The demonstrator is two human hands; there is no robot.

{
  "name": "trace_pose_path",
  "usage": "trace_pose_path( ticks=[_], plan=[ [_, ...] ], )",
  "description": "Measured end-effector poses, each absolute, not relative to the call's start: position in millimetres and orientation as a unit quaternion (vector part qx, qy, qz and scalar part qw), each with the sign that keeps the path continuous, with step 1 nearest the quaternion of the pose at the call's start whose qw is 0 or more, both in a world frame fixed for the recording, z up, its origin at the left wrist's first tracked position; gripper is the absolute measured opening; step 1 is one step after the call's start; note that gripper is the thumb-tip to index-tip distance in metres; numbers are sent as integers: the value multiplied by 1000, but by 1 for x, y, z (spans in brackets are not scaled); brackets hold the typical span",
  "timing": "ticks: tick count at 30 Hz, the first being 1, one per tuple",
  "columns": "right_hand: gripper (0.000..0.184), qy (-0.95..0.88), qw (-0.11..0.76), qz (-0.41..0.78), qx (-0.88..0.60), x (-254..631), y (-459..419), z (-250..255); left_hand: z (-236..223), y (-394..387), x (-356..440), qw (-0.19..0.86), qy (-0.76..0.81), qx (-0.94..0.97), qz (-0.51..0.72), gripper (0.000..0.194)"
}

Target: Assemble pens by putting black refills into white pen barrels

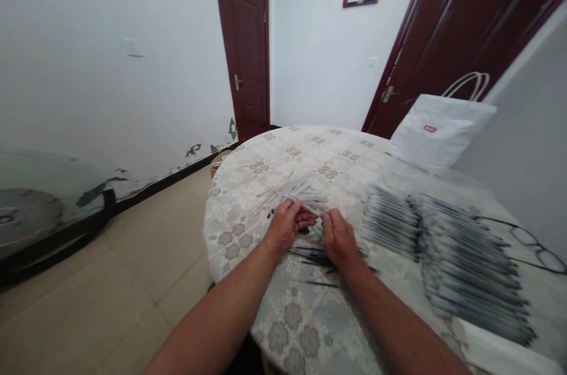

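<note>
A slim whitish pen barrel [305, 205] slants between my two hands over the table. My left hand [286, 226] pinches its upper left end between thumb and finger, the other fingers curled below. At its lower right end, my right hand [339, 236] is closed with thumb and fingers pressed together. Just beyond lies a loose pile of pale barrels [290, 185]. Thin black sticks that look like pen refills [321, 284] lie below and partly behind my hands. Small black pieces [270, 214] sit beside my left hand; others under the hands are partly hidden.
Two stacks of pens with dark ends, a smaller one [392, 221] and a larger one [472, 266], fill the table's right side. Eyeglasses [529, 245] lie beyond them. A white paper bag [436, 133] stands at the back right. The patterned tablecloth [292, 328] covers a rounded table.
</note>
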State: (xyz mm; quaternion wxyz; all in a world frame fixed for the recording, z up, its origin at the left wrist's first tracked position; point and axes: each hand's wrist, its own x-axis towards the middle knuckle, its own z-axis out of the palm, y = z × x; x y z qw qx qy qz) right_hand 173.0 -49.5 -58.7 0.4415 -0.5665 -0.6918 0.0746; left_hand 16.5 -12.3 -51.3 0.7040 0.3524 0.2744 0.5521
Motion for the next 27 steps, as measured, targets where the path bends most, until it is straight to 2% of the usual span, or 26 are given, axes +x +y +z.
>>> trace_pose_path(
  ticks=[8, 14, 20, 27],
  plan=[
    [34, -679, 451, 67, -576, 176, -44, -55, -49, -10, 11, 700, 287, 361, 545, 29],
    [21, -695, 479, 57, -533, 176, -47, -49, -50, -8, 9, 707, 276, 365, 539, 24],
    [31, -703, 470, 47, -532, 176, -45, -49, -53, -5, 7, 717, 270, 349, 539, 22],
    [40, -667, 490, 120, -548, 177, -43, -52, -51, -8, 9, 712, 281, 350, 539, 25]
  ],
)
